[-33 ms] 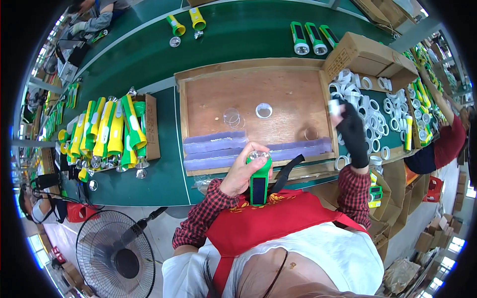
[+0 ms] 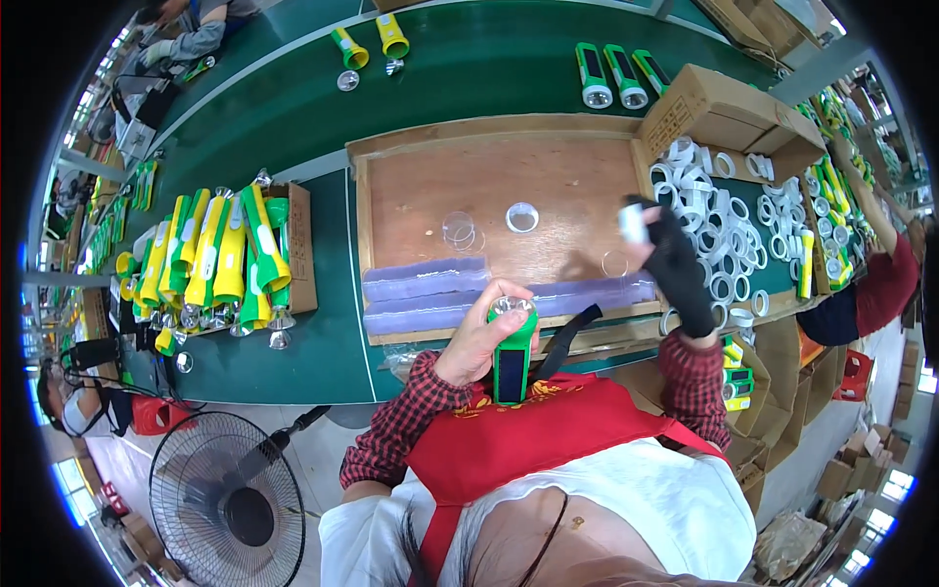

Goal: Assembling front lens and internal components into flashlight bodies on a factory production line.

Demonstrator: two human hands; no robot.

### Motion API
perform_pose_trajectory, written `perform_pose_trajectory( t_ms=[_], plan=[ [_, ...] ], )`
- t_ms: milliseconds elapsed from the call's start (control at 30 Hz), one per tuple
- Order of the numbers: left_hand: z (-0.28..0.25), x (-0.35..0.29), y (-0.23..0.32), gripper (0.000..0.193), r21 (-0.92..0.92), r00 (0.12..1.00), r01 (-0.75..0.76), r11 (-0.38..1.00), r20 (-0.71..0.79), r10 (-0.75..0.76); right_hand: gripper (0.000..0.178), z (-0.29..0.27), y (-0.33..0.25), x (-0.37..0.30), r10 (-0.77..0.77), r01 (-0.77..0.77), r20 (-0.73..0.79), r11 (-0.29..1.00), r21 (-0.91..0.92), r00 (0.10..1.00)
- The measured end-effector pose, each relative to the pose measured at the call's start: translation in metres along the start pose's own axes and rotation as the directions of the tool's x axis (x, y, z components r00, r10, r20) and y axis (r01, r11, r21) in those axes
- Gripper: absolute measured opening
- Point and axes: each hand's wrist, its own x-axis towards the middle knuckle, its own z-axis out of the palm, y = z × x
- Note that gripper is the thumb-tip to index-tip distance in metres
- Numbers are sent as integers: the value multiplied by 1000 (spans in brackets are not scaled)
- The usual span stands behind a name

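Note:
My left hand [image 2: 474, 342] is wrapped round a green flashlight [image 2: 511, 364] with a dark panel along its side. Its silver reflector faces up, and my thumb lies across it. My right hand [image 2: 677, 262], in a black fingerless glove, pinches a white plastic ring [image 2: 634, 225] above the right side of the wooden tray [image 2: 430, 191]. On the tray are another white ring [image 2: 521, 217], two overlapping clear discs [image 2: 460, 231] and a single clear disc [image 2: 614, 262]. Two long rows of purplish clear discs [image 2: 426, 282] lie along the tray's near edge.
Loose white rings [image 2: 719, 220] are heaped right of the tray, below a cardboard box [image 2: 729, 117]. Yellow-green flashlights [image 2: 210, 249] are piled at left. Finished-looking green flashlights [image 2: 623, 76] lie at the back. A fan [image 2: 230, 504] stands at lower left; a co-worker's arm [image 2: 873, 201] reaches in at right.
My right hand has moved left, from the edge of the ring heap to over the tray, carrying the white ring. My left hand keeps the flashlight in the same place.

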Motion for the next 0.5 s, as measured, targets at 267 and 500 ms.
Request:
perform_pose_trajectory(
  t_ms=[267, 500],
  plan=[
    [-6, -7, -1, 63, -86, 997, 61, 994, 62, -55, 29, 118, -20, -7, -260, 263, 369, 964, 43, 892],
    [-11, -9, -18, 77, -8, 997, -1, 1000, 80, 2, 25, 123, -25, -17, -385, 448, 372, 889, -95, 845]
  ],
)
